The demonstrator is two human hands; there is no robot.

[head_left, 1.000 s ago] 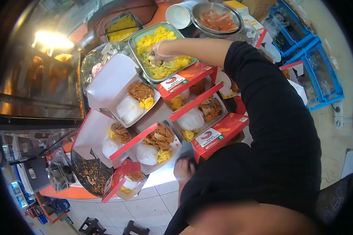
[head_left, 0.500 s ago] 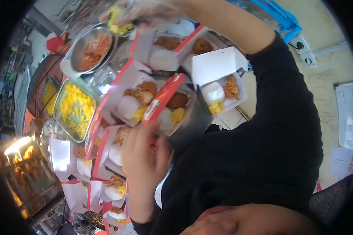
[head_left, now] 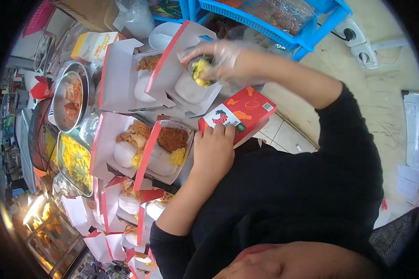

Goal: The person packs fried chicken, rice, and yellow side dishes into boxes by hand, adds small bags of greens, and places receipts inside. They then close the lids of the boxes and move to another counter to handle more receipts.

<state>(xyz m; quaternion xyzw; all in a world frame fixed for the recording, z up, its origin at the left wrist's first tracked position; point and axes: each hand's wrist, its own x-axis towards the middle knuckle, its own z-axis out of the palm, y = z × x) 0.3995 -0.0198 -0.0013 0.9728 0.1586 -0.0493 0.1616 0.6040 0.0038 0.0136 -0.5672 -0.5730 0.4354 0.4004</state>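
My left hand point(head_left: 215, 151) is bare and lies with its fingers across the near edge of a red printed meal box point(head_left: 251, 111), whose lid is down; its thumb is hidden. My right hand point(head_left: 223, 60), in a clear plastic glove, is closed around a small dark scoop point(head_left: 211, 80) with yellow scrambled egg point(head_left: 200, 72) in it. The scoop hangs over an open box point(head_left: 191, 88) holding a white rounded portion. Beside my left hand stands another open box point(head_left: 162, 158) with fried chicken point(head_left: 172, 138), a white portion and some yellow egg.
More open meal boxes point(head_left: 116, 149) stand in rows toward the lower left. Beyond them are a glass tray of yellow egg point(head_left: 77, 162) and a metal bowl point(head_left: 86, 88) with reddish food. A blue plastic rack point(head_left: 265, 16) is at the top, and a lit warmer point(head_left: 51, 232) at lower left.
My right hand has come from the far bowls to the boxes, carrying the egg. My left hand has shifted to the rightmost box, whose lid has gone from open to closed. The view has turned.
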